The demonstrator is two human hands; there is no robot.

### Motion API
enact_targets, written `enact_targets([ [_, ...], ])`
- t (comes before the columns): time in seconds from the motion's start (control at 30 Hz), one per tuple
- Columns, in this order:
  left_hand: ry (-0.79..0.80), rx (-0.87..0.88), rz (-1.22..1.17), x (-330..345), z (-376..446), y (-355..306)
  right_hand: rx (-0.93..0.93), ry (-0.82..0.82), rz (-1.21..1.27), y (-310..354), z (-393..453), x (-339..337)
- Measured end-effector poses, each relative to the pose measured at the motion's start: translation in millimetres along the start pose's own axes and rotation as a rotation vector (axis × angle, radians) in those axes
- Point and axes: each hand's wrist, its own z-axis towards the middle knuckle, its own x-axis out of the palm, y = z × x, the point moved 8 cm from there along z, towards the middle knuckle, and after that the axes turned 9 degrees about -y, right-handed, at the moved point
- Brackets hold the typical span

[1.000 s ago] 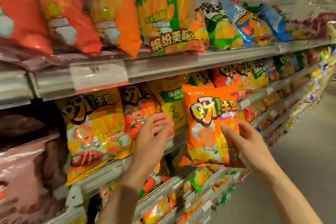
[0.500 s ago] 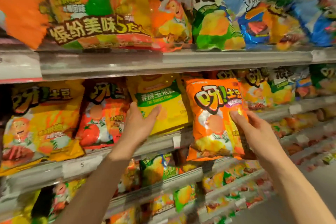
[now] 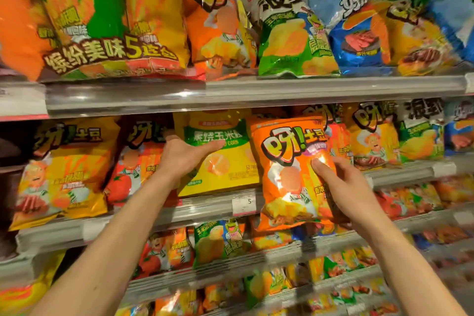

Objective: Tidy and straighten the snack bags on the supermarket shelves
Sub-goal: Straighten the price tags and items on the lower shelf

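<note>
Right grip: my right hand (image 3: 348,195) grasps the orange snack bag (image 3: 289,174) at its right edge, thumb on the front, the other fingers behind it.
Left grip: my left hand (image 3: 182,159) holds nothing; its fingers lie quite straight on the upper left part of the yellow corn bag (image 3: 223,161).
Orange snack bag: I see it upright, in front of the middle shelf (image 3: 205,209), its bottom hanging lower than the shelf edge.
Yellow corn bag: it stands on the middle shelf, just left of the orange snack bag, between it and a red tomato bag (image 3: 133,169).
Price tag (image 3: 244,203): on the shelf edge, under the yellow corn bag.
Top shelf (image 3: 256,92): green, blue and orange bags stand in a row.
</note>
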Motion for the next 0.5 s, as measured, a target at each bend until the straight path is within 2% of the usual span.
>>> enact_targets([
  [0.2, -0.032, -0.008, -0.063, -22.8, -7.6, 2.3, -0.006, 0.000, -0.036, 3.3, -4.1, 3.7],
  [0.5, -0.085, 0.084, -0.124, -87.3, -16.4, 26.5, -0.061, 0.031, -0.060, 19.2, -8.1, 34.5],
])
